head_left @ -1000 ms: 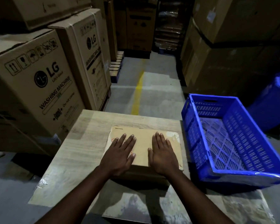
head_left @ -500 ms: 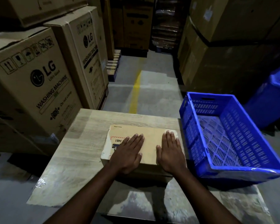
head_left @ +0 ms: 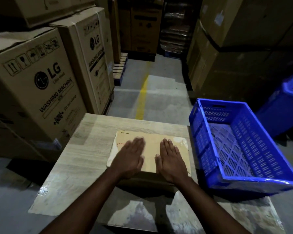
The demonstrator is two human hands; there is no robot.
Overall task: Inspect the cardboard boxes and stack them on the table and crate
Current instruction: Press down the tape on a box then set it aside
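Note:
A flat tan cardboard box (head_left: 151, 144) lies on the pale wood-grain table (head_left: 91, 141), near its right side. My left hand (head_left: 129, 157) lies flat on the left half of the box top, fingers straight and blurred by motion. Flat on the right half, with straight fingers, lies my right hand (head_left: 170, 159). A blue plastic crate (head_left: 240, 142) with slotted walls stands just right of the table, tilted, with nothing inside that I can see.
Large LG washing machine cartons (head_left: 35, 85) are stacked close on the left. Tall brown cartons (head_left: 227, 48) line the right, with a blue bin (head_left: 284, 102) behind the crate. A grey floor aisle with a yellow line (head_left: 141, 98) runs ahead.
My left hand slid leftward across the box top and now covers the label that showed half a second ago. The right hand stays flat on the right half.

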